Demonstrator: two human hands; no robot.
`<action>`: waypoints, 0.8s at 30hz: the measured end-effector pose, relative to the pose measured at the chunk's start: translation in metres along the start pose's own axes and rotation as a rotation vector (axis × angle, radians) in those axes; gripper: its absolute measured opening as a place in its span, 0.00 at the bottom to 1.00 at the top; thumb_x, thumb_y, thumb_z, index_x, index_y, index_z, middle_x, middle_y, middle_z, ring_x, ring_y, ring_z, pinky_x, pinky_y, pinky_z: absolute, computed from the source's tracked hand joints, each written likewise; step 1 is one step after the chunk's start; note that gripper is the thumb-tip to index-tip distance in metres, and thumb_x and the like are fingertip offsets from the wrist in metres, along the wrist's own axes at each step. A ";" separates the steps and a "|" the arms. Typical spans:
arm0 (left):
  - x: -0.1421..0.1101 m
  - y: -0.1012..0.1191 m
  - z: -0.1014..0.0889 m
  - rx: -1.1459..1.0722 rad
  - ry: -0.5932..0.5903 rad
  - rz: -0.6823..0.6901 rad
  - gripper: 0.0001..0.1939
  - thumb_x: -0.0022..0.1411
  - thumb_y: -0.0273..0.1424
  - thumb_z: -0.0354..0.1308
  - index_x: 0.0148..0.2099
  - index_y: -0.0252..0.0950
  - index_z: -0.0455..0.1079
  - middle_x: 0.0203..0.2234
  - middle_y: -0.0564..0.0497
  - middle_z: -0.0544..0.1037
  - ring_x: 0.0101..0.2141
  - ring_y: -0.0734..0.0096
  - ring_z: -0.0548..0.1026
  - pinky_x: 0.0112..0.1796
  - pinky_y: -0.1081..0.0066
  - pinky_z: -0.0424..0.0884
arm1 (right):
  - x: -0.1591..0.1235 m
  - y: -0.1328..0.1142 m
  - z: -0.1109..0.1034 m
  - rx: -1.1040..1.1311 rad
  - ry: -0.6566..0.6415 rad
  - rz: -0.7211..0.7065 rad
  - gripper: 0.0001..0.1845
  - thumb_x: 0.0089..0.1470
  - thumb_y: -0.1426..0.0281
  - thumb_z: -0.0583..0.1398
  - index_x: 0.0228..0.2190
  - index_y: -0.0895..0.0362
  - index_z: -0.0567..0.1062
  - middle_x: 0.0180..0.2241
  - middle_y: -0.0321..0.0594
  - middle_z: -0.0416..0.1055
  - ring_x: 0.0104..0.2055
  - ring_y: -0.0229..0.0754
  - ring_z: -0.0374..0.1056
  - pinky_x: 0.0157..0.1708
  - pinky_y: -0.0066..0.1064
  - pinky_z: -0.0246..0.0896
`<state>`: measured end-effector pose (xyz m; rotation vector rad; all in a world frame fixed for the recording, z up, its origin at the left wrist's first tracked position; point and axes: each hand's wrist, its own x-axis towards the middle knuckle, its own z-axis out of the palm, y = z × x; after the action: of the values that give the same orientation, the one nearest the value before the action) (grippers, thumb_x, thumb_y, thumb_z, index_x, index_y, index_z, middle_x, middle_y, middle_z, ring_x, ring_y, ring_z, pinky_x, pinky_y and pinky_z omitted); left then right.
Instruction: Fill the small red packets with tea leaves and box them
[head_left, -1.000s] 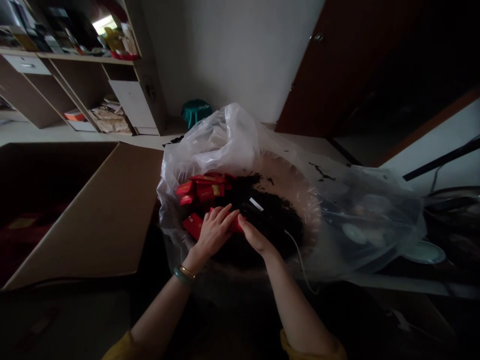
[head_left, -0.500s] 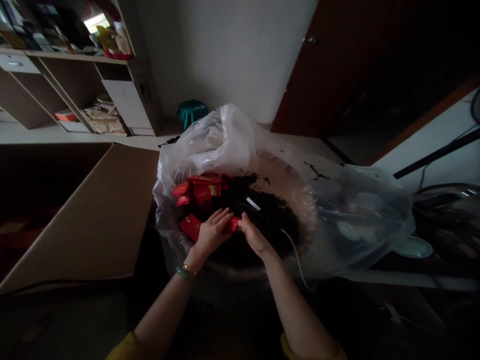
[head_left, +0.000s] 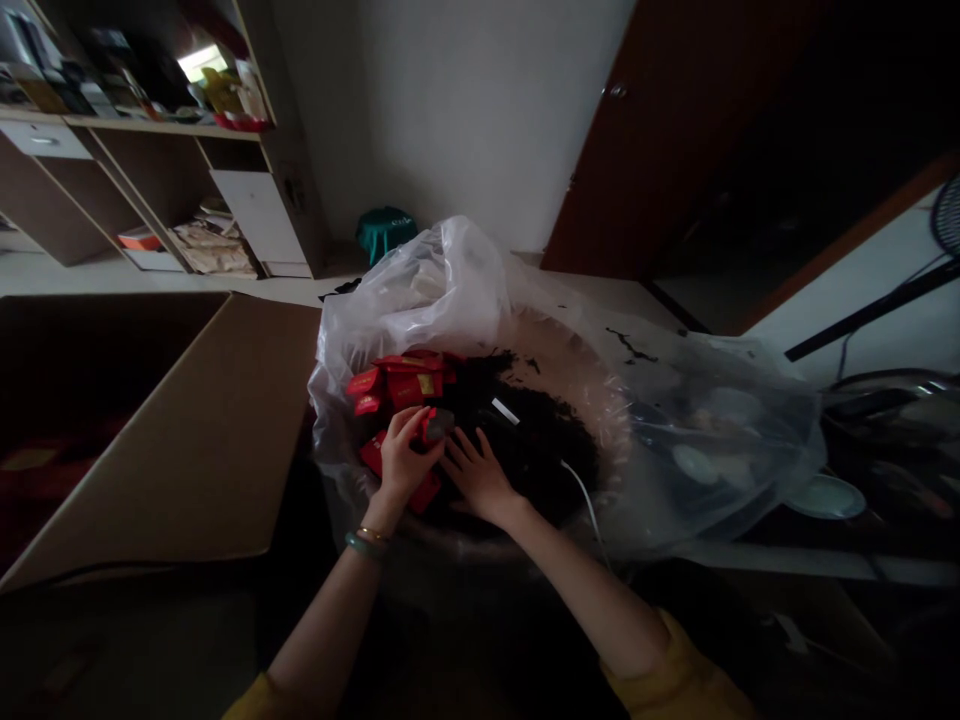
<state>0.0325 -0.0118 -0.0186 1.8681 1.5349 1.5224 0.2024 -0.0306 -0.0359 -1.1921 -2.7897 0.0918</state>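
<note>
My left hand (head_left: 405,455) pinches a small red packet (head_left: 435,427), whose greyish open-looking end points right. Beside it, my right hand (head_left: 480,475) is open with fingers spread low over dark loose leaves that look like tea (head_left: 551,430); whether it touches them I cannot tell. More red packets (head_left: 409,385) lie piled at the left of the plastic-lined round basket (head_left: 619,400), and others lie partly under my left hand. Among the leaves rests a dark object with a white strip (head_left: 505,411), hard to make out; a white cable (head_left: 589,495) runs from near it.
Left of the basket stands an open cardboard box (head_left: 187,430) with red things inside. Clear plastic sheeting (head_left: 450,290) drapes over the basket's rim and out to the right, near a pale dish (head_left: 825,496). Behind are a desk (head_left: 172,128), a green bin (head_left: 385,233) and a brown door (head_left: 675,130).
My left hand has lifted and turned the red packet, tilting its end up to the right. My right hand has come off the packet and spread its fingers over the leaves.
</note>
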 end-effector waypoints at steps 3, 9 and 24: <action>0.000 -0.003 0.000 0.012 0.047 0.000 0.22 0.50 0.29 0.62 0.50 0.38 0.71 0.44 0.46 0.71 0.43 0.66 0.74 0.40 0.67 0.76 | 0.026 -0.001 0.003 -0.041 -0.020 -0.005 0.48 0.40 0.58 0.70 0.59 0.59 0.61 0.62 0.56 0.55 0.66 0.63 0.43 0.63 0.60 0.30; 0.000 -0.005 -0.001 0.068 0.082 0.003 0.22 0.50 0.28 0.62 0.49 0.39 0.72 0.42 0.48 0.69 0.42 0.64 0.72 0.42 0.65 0.74 | 0.053 -0.005 -0.004 -0.038 -0.013 -0.055 0.37 0.46 0.58 0.64 0.55 0.60 0.67 0.56 0.56 0.65 0.59 0.61 0.54 0.62 0.57 0.34; 0.000 -0.011 0.001 0.051 0.131 -0.022 0.21 0.50 0.30 0.64 0.48 0.39 0.72 0.40 0.49 0.70 0.40 0.67 0.73 0.37 0.68 0.75 | 0.043 0.015 -0.028 -0.062 -0.051 0.102 0.26 0.56 0.51 0.54 0.49 0.54 0.72 0.52 0.50 0.65 0.55 0.55 0.54 0.52 0.47 0.47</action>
<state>0.0273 -0.0068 -0.0275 1.8042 1.6609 1.6400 0.1870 0.0114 -0.0060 -1.3646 -2.7935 0.0454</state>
